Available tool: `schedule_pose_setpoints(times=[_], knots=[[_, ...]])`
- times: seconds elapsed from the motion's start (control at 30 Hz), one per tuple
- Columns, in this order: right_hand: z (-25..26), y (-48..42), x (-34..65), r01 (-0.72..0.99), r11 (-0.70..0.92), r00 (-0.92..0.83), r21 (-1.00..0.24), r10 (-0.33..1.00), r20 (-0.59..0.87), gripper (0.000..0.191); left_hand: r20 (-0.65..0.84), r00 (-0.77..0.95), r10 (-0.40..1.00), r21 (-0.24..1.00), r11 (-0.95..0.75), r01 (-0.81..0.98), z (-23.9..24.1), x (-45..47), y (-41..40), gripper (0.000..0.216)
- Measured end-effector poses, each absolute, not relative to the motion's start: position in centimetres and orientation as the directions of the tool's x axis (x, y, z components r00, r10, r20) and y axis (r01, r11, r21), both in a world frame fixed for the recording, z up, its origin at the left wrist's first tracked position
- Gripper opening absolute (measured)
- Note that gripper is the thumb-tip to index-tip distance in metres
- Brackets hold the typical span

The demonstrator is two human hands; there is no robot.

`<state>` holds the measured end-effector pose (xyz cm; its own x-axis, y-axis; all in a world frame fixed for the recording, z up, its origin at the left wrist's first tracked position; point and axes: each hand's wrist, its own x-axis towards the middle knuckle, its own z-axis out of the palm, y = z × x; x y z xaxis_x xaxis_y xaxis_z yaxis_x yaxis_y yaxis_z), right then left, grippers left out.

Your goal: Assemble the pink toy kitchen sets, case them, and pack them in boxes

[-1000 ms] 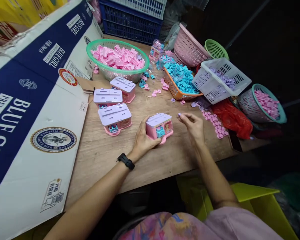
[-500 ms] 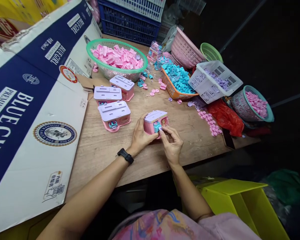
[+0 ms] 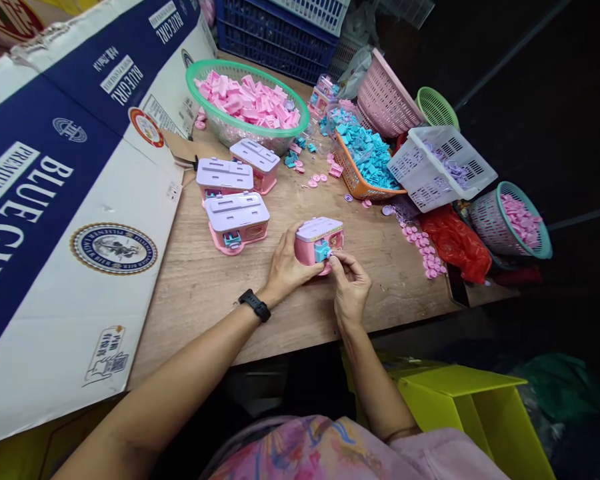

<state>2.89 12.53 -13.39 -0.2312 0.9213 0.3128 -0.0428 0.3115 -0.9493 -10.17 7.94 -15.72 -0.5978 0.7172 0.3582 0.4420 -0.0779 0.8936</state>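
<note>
A small pink plastic toy box with a lilac lid (image 3: 320,228) rests on the wooden table, its front turned towards me. My left hand (image 3: 291,265) is wrapped round its left side, the thumb along the lower front. On that front sits a blue plastic piece (image 3: 322,251). My right hand (image 3: 353,283) pinches a small lilac part (image 3: 329,254) against the blue piece; the fingertips hide most of it. To the left stand three similar toy boxes, the nearest toy box (image 3: 237,220) showing a blue piece on its front.
A green-rimmed basket (image 3: 300,127) of pink pieces stands behind. Right of it are an orange basket (image 3: 347,175) of blue pieces, a white basket (image 3: 415,180) and loose pink discs (image 3: 423,250). A large carton (image 3: 95,193) lines the left side; a yellow bin (image 3: 460,380) is below.
The whole view has shifted slightly. Both hands stay at the toy box, and the right fingertips still pinch the small lilac part at the blue piece.
</note>
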Motion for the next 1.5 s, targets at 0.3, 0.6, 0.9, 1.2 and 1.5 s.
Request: schedule_pose_setpoints(times=[0.3, 0.6, 0.9, 1.2, 1.5], knots=[[-13.6, 12.9, 3.2, 0.022, 0.356, -0.241, -0.934, 0.909, 0.340, 0.018, 0.362, -0.595, 0.718, 0.895, -0.088, 0.438, -15.6, -10.2, 7.9, 0.095], [-13.5, 12.9, 3.5, 0.065, 0.425, -0.272, -0.903, 0.878, 0.394, 0.015, 0.401, -0.587, 0.703, 0.877, -0.111, 0.467, -15.8, -10.1, 7.9, 0.096], [-11.3, 12.3, 3.6, 0.298, 0.756, -0.403, -0.583, 0.653, 0.641, 0.010, 0.434, -0.585, 0.685, 0.856, -0.112, 0.504, -15.6, -9.9, 7.6, 0.096], [-11.7, 11.5, 2.9, 0.290, 0.773, -0.374, -0.565, 0.635, 0.676, 0.013, 0.431, -0.588, 0.685, 0.854, -0.100, 0.511, -16.2, -9.8, 7.4, 0.089], [-13.4, 15.5, 7.0, 0.188, 0.518, -0.375, -0.834, 0.823, 0.426, 0.033, 0.333, -0.376, 0.865, 0.775, -0.024, 0.632, -14.4, -10.3, 3.4, 0.089]])
